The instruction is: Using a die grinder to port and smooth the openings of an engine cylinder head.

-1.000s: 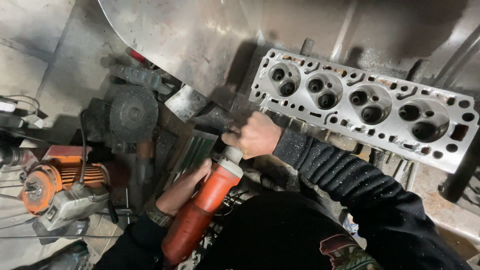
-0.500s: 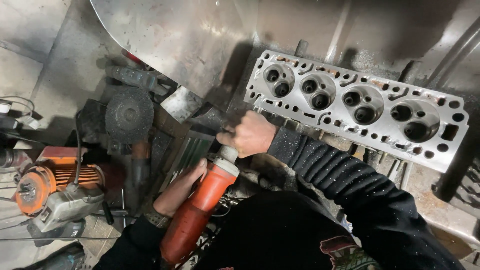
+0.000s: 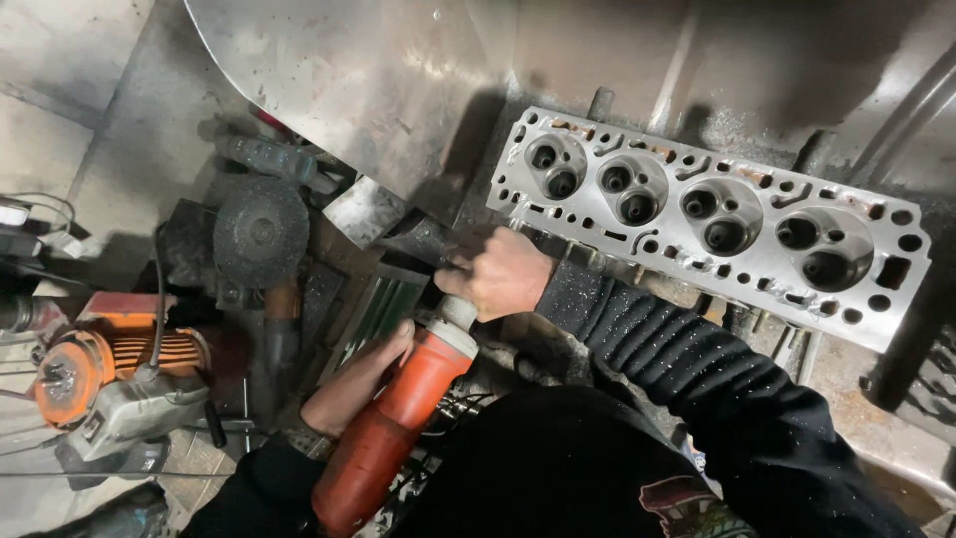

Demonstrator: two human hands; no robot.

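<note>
Both hands grip the red angle grinder (image 3: pixel 398 418): the right hand (image 3: pixel 503 274) closed around its head, the left hand (image 3: pixel 354 384) wrapped on its body. Its front end sits just beside the near left corner of the grey cylinder head (image 3: pixel 712 219).

The person wore a black long-sleeved top, its right sleeve (image 3: pixel 687 369) dusted with pale metal specks, a red-and-white print low on the front, and a wristband (image 3: pixel 296 441) at the left cuff.
</note>
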